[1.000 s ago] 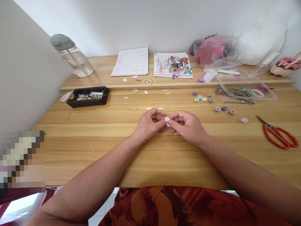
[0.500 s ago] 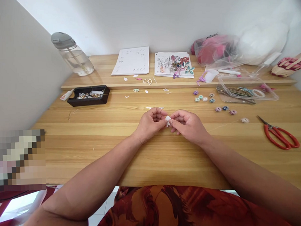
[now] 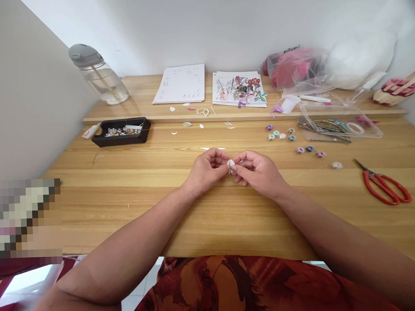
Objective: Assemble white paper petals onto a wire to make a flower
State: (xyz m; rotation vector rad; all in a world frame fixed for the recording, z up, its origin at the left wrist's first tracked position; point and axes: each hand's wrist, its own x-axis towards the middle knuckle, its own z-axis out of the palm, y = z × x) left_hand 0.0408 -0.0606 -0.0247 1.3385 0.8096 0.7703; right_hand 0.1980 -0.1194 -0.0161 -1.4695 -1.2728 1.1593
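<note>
Little has been changed since the earlier frames: the small white paper piece (image 3: 231, 163) is still pinched between the fingertips of the left hand (image 3: 208, 170) and the right hand (image 3: 259, 172), though less of it is now shown beside the right fingers. Its long axis appears to run away from the wrists; which end is pointed cannot be told.

Right hand (image 3: 259, 172) edged left, fingertips covering more of white paper piece (image 3: 230, 163)
</note>
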